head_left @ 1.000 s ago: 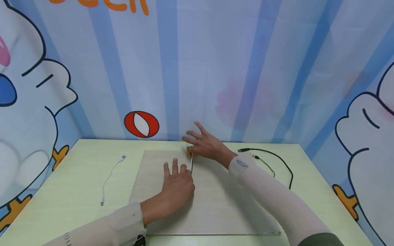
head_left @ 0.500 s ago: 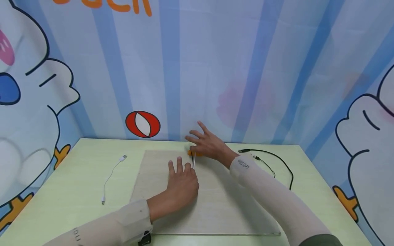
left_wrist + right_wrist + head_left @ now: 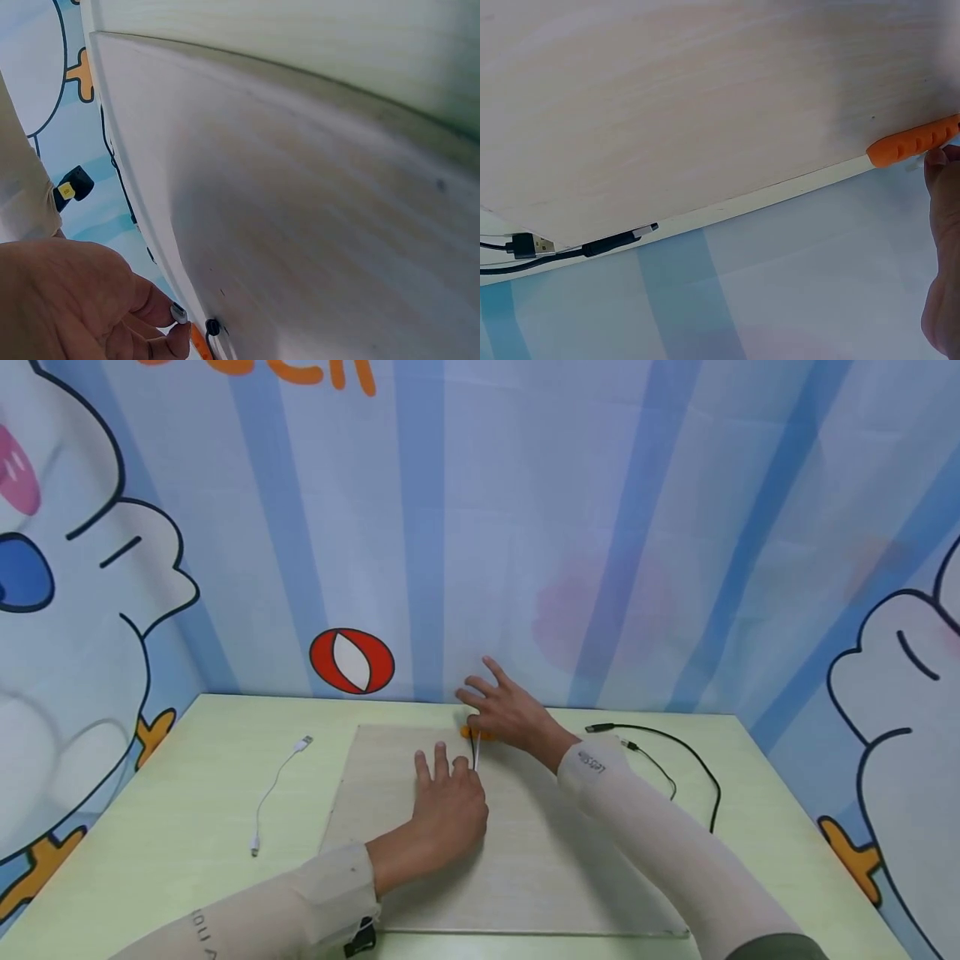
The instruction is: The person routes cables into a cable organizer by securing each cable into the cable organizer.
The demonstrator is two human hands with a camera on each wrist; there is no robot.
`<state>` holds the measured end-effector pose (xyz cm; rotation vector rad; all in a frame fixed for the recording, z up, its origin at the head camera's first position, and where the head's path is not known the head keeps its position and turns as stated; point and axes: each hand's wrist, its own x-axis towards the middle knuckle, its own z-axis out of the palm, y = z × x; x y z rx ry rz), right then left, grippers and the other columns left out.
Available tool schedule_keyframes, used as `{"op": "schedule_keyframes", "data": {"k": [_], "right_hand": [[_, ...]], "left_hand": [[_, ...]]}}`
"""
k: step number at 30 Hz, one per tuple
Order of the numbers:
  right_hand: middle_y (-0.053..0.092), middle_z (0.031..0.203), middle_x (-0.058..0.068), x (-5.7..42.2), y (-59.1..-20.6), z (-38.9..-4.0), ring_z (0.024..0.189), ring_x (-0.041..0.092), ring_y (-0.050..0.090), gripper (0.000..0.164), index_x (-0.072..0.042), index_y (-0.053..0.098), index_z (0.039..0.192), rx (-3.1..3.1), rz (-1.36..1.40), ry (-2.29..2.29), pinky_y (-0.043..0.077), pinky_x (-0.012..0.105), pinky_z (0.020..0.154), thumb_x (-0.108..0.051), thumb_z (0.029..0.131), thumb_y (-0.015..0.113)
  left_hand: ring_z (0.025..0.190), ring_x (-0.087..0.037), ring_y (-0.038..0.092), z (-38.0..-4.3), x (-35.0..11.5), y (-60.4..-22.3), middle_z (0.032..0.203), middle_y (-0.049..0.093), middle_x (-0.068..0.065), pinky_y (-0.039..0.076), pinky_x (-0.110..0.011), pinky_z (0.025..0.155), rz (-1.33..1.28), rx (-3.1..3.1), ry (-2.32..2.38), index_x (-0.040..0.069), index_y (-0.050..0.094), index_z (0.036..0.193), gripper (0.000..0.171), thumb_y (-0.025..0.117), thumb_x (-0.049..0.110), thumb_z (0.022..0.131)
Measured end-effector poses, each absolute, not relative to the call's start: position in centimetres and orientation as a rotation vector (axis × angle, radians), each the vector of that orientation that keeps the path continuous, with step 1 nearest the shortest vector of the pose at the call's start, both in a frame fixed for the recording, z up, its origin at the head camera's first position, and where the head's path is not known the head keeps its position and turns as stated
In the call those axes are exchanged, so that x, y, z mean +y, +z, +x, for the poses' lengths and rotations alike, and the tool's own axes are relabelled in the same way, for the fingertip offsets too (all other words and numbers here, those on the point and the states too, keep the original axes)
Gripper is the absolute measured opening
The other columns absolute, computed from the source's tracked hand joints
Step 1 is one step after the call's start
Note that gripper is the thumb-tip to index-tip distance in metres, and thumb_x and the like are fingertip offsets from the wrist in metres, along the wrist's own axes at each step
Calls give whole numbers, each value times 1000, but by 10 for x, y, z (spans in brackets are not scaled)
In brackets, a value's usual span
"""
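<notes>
My left hand [image 3: 450, 814] is over the middle of the board, its other fingers spread. Thumb and index finger pinch the silver-tipped end of a white cable [image 3: 178, 313]. From there the white cable [image 3: 477, 752] runs up to an orange cable holder [image 3: 911, 142], a ribbed strip at the board's far edge. Beside it a black cable [image 3: 213, 327] comes out of the holder. My right hand [image 3: 510, 714] is at that holder, thumb and index finger pinching a whitish piece of the cable just behind it. The right fingers partly cover the holder in the head view.
The pale wooden board [image 3: 555, 860] lies on the light table [image 3: 187, 793]. A short white USB cable [image 3: 273, 785] is at left. Black cables, one long [image 3: 693, 760] and one thinner [image 3: 652, 760], lie at right. A printed blue backdrop [image 3: 495, 527] stands behind.
My left hand has shifted slightly right and is still pinching the white cable. The white cable now shows right of the black one. My right hand stays at the holder.
</notes>
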<state>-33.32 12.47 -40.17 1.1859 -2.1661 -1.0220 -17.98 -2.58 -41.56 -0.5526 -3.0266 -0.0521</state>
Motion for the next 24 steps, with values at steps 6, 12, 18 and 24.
{"op": "schedule_keyframes", "data": {"k": [6,12,18,24], "right_hand": [[58,167,-6,124,-407,-336,158,23,50,27,-39,84,123,-2174,1183,-979,30,62,138,-29,99,90],[60,163,-6,121,-407,-337,157,23,50,19,-37,86,116,-2195,1169,-974,29,59,139,-30,99,90],[61,161,-6,114,-405,-335,158,23,49,10,-35,86,110,-2208,1161,-1007,28,54,141,-30,102,87],[63,160,-6,107,-402,-336,158,24,48,4,-33,86,106,-2221,1152,-1063,28,51,141,-31,103,86]], "left_hand": [[163,-58,41,-181,-24,-419,146,66,-27,31,-81,128,-558,-3036,-58,-9,76,129,42,75,27,107],[162,-57,44,-183,-20,-421,145,67,-27,34,-82,126,-549,-3035,-55,-8,76,128,40,74,25,107],[162,-57,43,-181,-16,-420,149,64,-28,35,-81,126,-537,-3051,-105,-8,76,128,37,74,23,107],[162,-56,42,-184,-14,-424,151,60,-29,35,-80,126,-537,-3066,-151,-8,75,127,34,70,21,109]]}}
